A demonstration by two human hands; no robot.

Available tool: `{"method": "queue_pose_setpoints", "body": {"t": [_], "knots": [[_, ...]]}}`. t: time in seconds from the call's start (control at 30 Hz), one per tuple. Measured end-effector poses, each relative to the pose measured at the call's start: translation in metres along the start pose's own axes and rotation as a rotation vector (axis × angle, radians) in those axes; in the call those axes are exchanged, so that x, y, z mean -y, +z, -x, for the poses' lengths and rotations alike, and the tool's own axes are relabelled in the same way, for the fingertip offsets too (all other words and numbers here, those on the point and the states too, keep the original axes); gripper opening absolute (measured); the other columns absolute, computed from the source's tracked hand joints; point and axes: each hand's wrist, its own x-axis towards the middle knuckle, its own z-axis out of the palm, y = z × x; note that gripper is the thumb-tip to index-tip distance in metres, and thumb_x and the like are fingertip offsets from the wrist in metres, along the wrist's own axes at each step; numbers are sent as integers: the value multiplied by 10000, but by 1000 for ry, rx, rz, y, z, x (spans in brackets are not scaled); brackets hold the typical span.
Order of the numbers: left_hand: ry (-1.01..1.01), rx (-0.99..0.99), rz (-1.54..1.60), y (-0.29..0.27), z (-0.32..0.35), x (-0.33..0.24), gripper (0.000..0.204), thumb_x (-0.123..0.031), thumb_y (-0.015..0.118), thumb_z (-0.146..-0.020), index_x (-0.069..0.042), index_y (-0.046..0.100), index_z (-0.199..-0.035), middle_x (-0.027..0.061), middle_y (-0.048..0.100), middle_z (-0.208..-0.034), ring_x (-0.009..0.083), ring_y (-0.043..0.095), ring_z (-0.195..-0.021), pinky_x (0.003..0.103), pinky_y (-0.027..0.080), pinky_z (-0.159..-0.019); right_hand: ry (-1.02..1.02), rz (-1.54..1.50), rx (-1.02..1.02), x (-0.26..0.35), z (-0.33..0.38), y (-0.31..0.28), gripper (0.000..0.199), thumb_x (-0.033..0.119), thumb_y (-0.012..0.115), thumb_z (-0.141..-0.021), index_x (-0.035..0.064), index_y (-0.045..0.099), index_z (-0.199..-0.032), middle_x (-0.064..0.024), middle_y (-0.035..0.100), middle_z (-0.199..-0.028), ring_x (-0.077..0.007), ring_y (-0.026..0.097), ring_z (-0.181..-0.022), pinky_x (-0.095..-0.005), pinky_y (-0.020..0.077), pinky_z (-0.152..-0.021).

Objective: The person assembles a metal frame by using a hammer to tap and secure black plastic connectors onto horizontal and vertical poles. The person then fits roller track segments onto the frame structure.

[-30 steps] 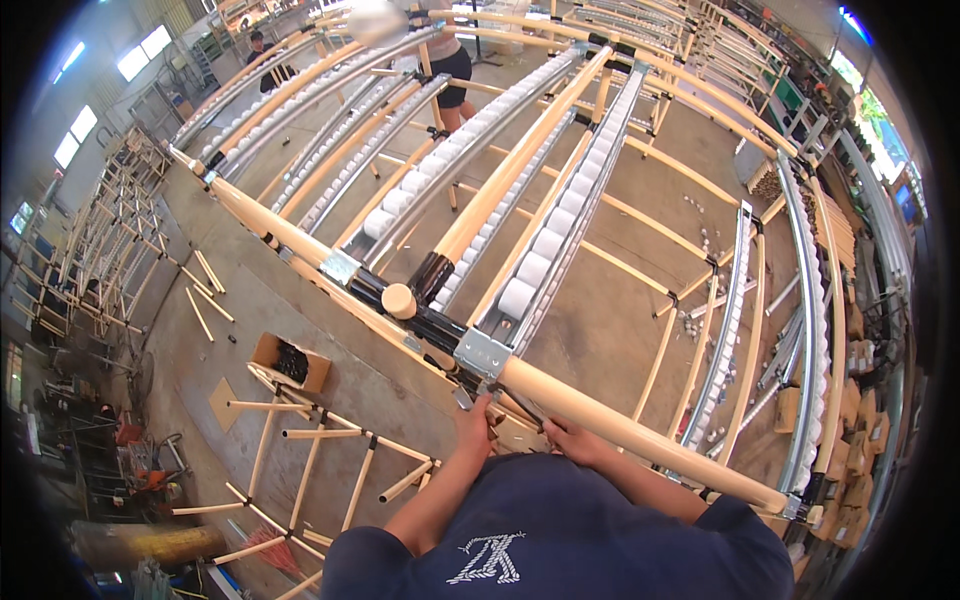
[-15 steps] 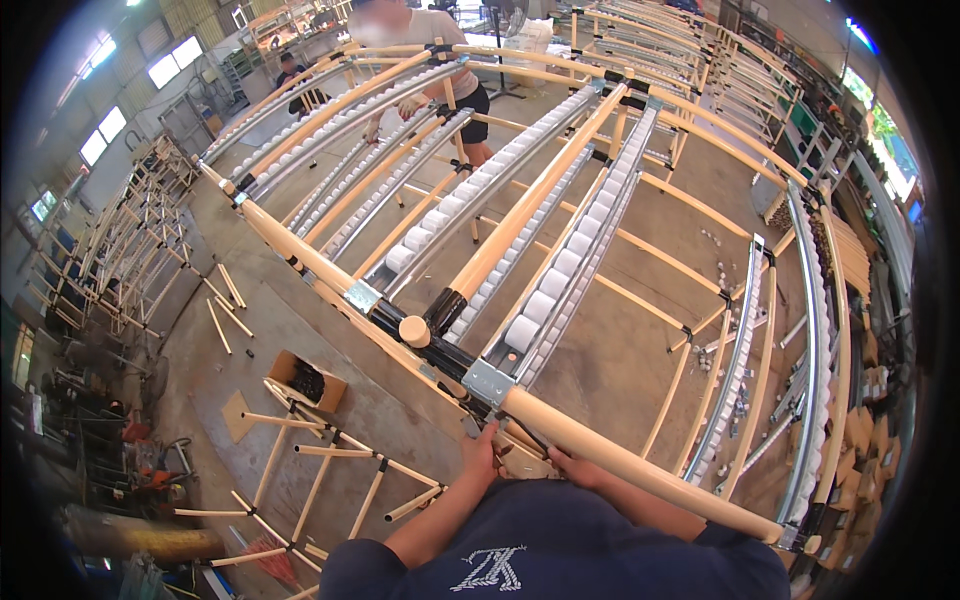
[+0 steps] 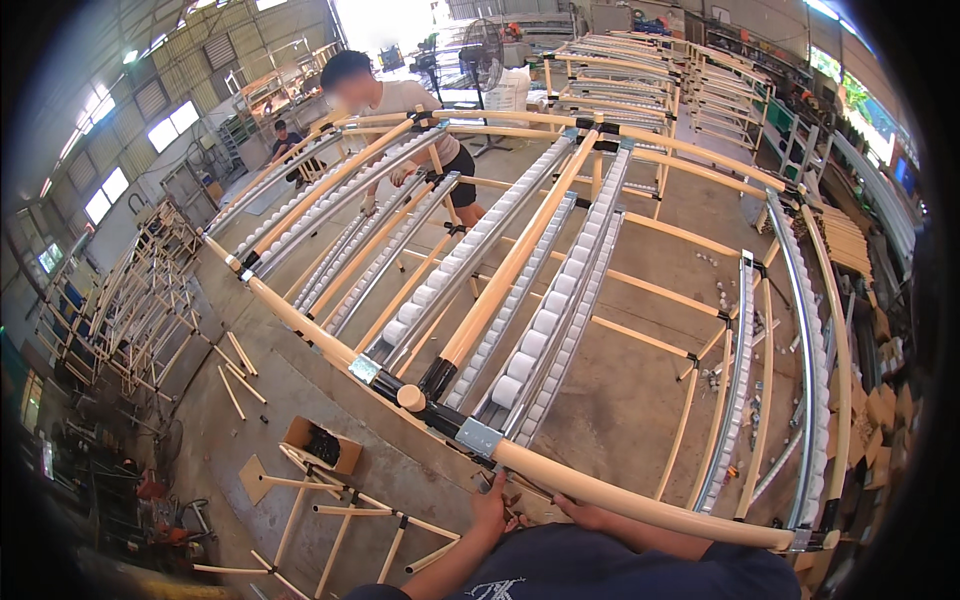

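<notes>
A large rack of beige tubes with black joints stands before me, fitted with rails of white rollers (image 3: 508, 390). At its near edge, a metal bracket (image 3: 478, 436) caps a roller rail beside the thick front tube (image 3: 640, 502). My left hand (image 3: 490, 512) is just below that bracket, thumb up and fingers curled; what it grips is hidden. My right hand (image 3: 582, 513) is closed under the front tube, a little to the right. A thin dark strip runs between the hands, but I cannot tell whether it is a tool or part of the frame.
A co-worker (image 3: 400, 100) stands at the rack's far left side, hands among the rails. An open cardboard box (image 3: 345, 458) of black parts sits on the floor at left, near a smaller tube frame (image 3: 345, 510). Loose tubes (image 3: 232, 392) lie beyond. More racks stand behind.
My view has tilted up, so the rack and my hands sit lower in the picture. Both hands remain below the bracket and front tube. The co-worker's head now shows.
</notes>
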Motion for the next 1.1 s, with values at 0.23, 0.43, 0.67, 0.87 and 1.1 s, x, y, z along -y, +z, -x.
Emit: {"method": "queue_pose_setpoints", "body": {"t": [0.23, 0.43, 0.67, 0.87, 1.1], "knots": [[-120, 53, 95, 9, 7, 0, 447, -432, 742, -907, -56, 567, -1076, 17, 480, -660, 175, 599, -597, 379, 554, -515, 29, -9, -41, 22, 11, -6, 539, 450, 481, -1041, -4, 573, -1317, -234, 605, -1286, -339, 545, -1253, -412, 409, -1049], [11, 19, 74, 7, -5, 18, 439, -413, 711, -934, -37, 549, -1091, 30, 483, -610, 144, 513, -480, 377, 547, -454, 90, 93, -90, 44, 26, -14, 456, 437, 485, -1038, 62, 615, -1262, -188, 665, -1142, -297, 625, -1097, -411, 466, -939], [-43, -19, 131, 16, 19, -3, 344, -306, 720, -944, -7, 600, -1066, 25, 501, -647, 112, 456, -473, 353, 600, -550, 11, 73, -140, 41, 23, -14, 390, 380, 519, -1020, 37, 668, -1132, -203, 687, -991, -319, 661, -932, -426, 492, -832], [-103, -87, 123, 25, 32, -13, 324, -273, 719, -946, 7, 639, -1086, 17, 488, -657, 113, 466, -494, 347, 613, -605, -83, 78, -166, 30, 22, -15, 367, 339, 537, -1012, 6, 675, -1078, -196, 688, -898, -301, 662, -837, -419, 497, -779], [-112, -79, 101, 19, 23, 7, 374, -414, 726, -926, -93, 634, -1097, 6, 473, -687, 200, 654, -714, 412, 525, -554, -78, 105, -172, 32, 21, -15, 334, 309, 530, -1017, 7, 670, -1053, -177, 679, -862, -279, 647, -803, -422, 488, -747]]}}
